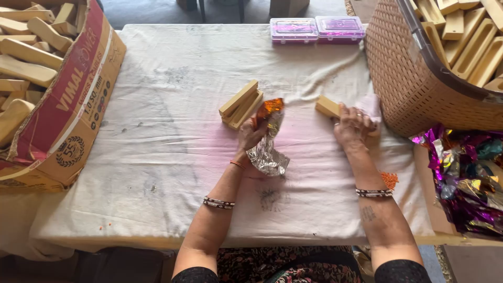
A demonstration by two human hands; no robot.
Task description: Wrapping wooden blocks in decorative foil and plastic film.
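While the left hand (251, 135) closes around a crumpled sheet of silver and orange foil (267, 144), the sheet sits near the middle of the cloth-covered table (157, 157), its silver tail trailing toward the near edge and its orange end turned up and away from the person. Fingers are curled shut on the foil's upper part, apparently to keep the loose sheet gathered.

Right hand (353, 126) is pressed palm-down over a pale rectangular wooden block (327, 106), with a scrap of pink material (371, 105) at its fingertips; the block lies toward the right edge. The fingers are bent over it in a light hold, though how firmly they grip cannot be told.

Just left of the foil, a pair of stacked pale wooden pieces (241, 105) rests at an angle, apart from both hands.

At the right edge stands a tan woven plastic basket (414, 78) filled with similar wooden pieces, within reach of the right hand. Below it, a heap of purple and mixed metallic foil (466, 178). At the left edge, a red-and-brown cardboard box (68, 115) holds more wooden parts. Two purple plastic cases (317, 29) sit at the far edge.
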